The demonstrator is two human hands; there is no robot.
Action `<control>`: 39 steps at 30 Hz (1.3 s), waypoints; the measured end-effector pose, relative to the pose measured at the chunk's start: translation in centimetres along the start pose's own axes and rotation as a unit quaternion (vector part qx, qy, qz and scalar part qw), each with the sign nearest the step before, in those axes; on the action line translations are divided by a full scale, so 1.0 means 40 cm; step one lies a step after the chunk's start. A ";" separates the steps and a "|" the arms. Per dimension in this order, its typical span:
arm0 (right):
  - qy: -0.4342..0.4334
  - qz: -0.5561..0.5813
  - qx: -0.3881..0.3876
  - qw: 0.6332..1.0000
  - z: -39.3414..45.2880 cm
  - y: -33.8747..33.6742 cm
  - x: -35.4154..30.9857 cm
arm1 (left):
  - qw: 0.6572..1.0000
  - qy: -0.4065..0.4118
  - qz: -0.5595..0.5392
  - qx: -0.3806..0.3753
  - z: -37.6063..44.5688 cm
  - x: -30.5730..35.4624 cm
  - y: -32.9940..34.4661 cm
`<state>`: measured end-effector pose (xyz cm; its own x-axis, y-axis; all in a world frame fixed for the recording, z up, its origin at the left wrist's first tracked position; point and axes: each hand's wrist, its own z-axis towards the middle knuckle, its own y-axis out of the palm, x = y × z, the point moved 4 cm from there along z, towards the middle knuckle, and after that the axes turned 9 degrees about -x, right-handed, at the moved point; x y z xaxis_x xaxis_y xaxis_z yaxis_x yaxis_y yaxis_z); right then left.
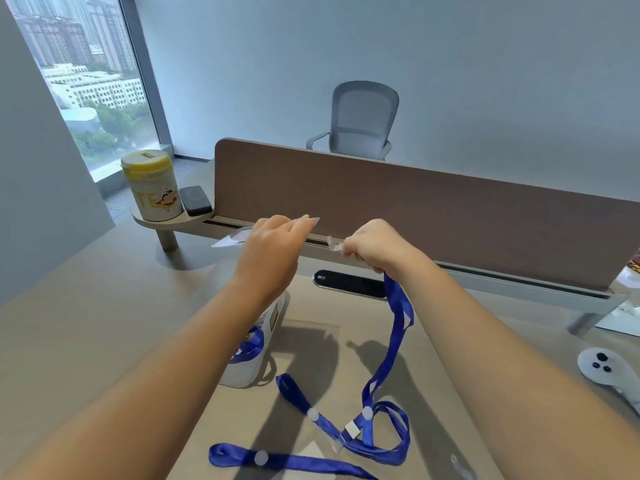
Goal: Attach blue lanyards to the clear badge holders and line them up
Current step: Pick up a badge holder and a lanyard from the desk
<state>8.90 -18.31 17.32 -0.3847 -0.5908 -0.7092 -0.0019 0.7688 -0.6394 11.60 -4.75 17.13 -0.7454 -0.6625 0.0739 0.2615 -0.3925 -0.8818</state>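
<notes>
Both hands are raised above the desk near the brown partition. My left hand [273, 237] pinches a clear badge holder [230, 238] that sticks out to its left. My right hand [372, 245] is closed on the clip end of a blue lanyard [394, 337], whose strap hangs down to the desk. A small clear clip piece [333, 243] shows at the right hand's fingertips, between the two hands. Other blue lanyards [311, 415] lie tangled on the desk near the front, with clear holders [313, 452] among them.
A white bag [258, 344] holding more blue lanyards lies under my left forearm. A yellow-lidded canister [150, 188] and a dark pad [195, 199] stand on a small shelf at the back left. A white controller [604, 370] lies at the right edge, a black cable slot [349, 280] ahead.
</notes>
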 end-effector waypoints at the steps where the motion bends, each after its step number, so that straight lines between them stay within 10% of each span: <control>1: -0.034 0.014 0.042 0.998 0.009 -0.004 -0.008 | 0.999 -0.021 -0.035 -0.010 0.003 -0.015 0.011; 11: -0.132 0.240 0.237 0.932 0.048 -0.039 0.007 | 0.964 -0.142 -0.211 -0.085 -0.015 -0.082 0.137; 19: 0.087 0.159 0.086 0.980 0.089 0.210 0.291 | 0.946 -0.155 -0.259 -0.118 -0.056 -0.064 0.186; 39: 0.106 -0.250 -0.063 0.960 0.140 0.424 0.437 | 0.939 -0.159 -0.290 -0.090 -0.085 -0.120 0.205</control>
<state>7.30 -16.96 -7.59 -0.4858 -0.8412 -0.2377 -0.3425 0.4334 -0.8336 15.23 -2.61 7.94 -0.5018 -0.5394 0.6761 -0.2606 -0.6511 -0.7129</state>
